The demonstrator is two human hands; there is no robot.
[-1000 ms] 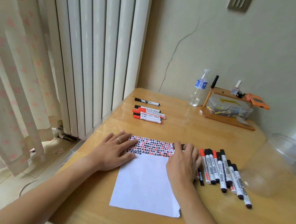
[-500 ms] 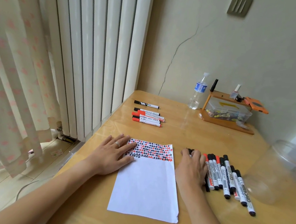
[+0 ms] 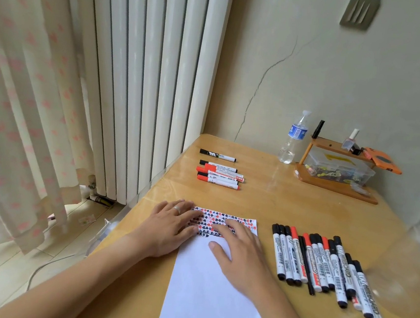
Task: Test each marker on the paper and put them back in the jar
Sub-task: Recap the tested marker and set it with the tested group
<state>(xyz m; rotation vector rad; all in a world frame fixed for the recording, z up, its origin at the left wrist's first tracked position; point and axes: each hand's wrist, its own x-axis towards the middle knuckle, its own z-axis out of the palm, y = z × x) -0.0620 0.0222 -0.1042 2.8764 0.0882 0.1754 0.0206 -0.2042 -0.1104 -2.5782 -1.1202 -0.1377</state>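
markers (image 3: 322,264) lie btwn paper (image 3: 206,294) & jar (image 3: 414,268); bottle (image 3: 292,141) far back.

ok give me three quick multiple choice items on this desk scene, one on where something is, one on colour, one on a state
1. Where is the water bottle?
A. by the far wall, left of the wooden rack
B. on the paper
C. inside the jar

2. What colours are the test marks along the top of the paper?
A. blue and green
B. black and red
C. only yellow

3. What is the right hand doing?
A. gripping a marker
B. resting flat on the paper
C. lifting the jar

Answers:
1 A, the bottle stands on the table at the wall beside the rack.
2 B, the rows of marks are black and red.
3 B, its fingers lie spread on the sheet and hold nothing, while the markers lie on the table to its right.
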